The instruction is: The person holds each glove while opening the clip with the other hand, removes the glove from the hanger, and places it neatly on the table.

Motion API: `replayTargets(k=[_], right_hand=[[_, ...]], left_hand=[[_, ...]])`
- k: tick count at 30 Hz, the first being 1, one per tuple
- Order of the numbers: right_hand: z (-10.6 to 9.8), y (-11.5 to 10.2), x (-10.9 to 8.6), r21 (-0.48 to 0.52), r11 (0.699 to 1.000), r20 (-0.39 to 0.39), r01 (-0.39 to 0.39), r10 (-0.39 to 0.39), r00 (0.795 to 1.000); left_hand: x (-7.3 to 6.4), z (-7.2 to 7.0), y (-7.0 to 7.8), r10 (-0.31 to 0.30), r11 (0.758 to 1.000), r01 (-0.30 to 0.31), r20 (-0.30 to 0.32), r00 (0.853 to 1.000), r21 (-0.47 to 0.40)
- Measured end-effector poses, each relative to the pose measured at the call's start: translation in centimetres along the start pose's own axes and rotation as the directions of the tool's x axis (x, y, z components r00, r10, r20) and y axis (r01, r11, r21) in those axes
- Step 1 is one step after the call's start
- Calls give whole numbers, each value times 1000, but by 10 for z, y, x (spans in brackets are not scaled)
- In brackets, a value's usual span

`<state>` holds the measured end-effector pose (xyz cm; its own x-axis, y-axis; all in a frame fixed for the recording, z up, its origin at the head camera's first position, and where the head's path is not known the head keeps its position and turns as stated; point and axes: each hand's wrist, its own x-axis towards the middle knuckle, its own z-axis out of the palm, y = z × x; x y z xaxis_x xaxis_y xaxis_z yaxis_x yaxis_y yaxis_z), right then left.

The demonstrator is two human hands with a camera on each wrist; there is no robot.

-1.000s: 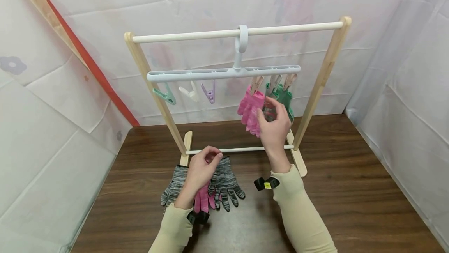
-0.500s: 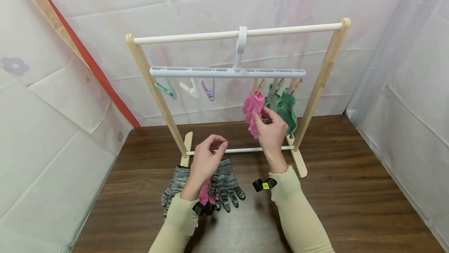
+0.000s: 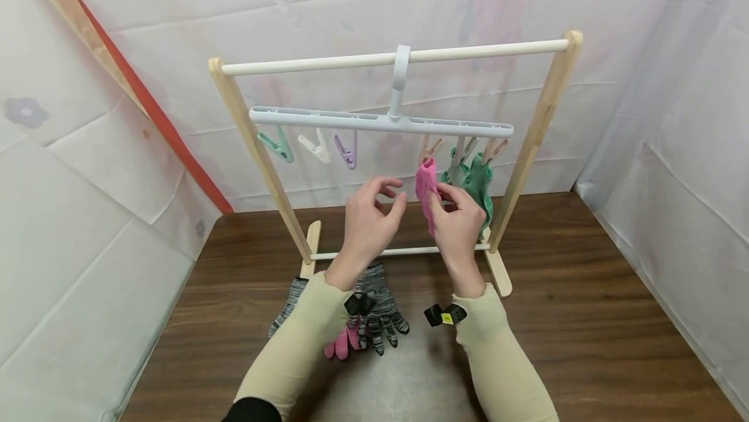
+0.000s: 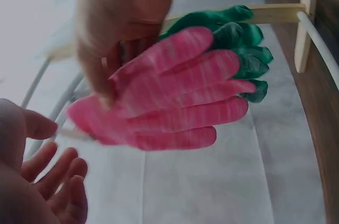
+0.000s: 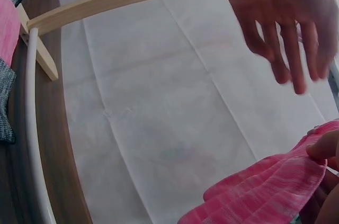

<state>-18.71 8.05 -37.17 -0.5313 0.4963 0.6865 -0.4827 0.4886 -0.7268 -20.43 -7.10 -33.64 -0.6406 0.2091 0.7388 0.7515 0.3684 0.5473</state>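
Head view, pink glove (image 3: 426, 193): apparently hung by its cuff from the beige peg (image 3: 433, 148), at 10 o'clock from the right hand (image 3: 459, 217).
Right hand: clamped on the glove, presumably to steady it.
Left hand (image 3: 373, 217): held apart at 8 o'clock; nothing gripped.
Hanger (image 3: 380, 121): dipped toward 3 o'clock, probably weighed down there by green gloves (image 3: 478, 183).

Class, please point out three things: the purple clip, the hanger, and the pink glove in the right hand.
Purple clip (image 3: 350, 158), head view: its lower part.
Hanger (image 3: 380, 123), head view: front of its crossbar.
Pink glove (image 4: 161, 89), left wrist view: middle of its body.
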Motion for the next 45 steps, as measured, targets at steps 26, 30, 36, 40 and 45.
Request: replayTargets(k=[26,30,36,40,45], right_hand=[[-7,1,5,-69,997,-9,45,-45,999],[-6,1,5,-69,997,-5,17,-17,1000],[-6,-2,8,-63,998,-2,-20,20,1000],[-6,-2,10,-97,995,-14,23,-24,1000],[-9,-1,10,-131,990,-8,44,-46,999]], left_hand=[[65,74,26,-140,986,123,-159,977,-110],[66,75,25,-120,988,101,-169,978,-120],[65,75,24,-103,989,82,-176,979,-120],[66,75,25,-92,990,70,-177,980,-125],[68,74,26,-85,989,60,-180,980,-139]])
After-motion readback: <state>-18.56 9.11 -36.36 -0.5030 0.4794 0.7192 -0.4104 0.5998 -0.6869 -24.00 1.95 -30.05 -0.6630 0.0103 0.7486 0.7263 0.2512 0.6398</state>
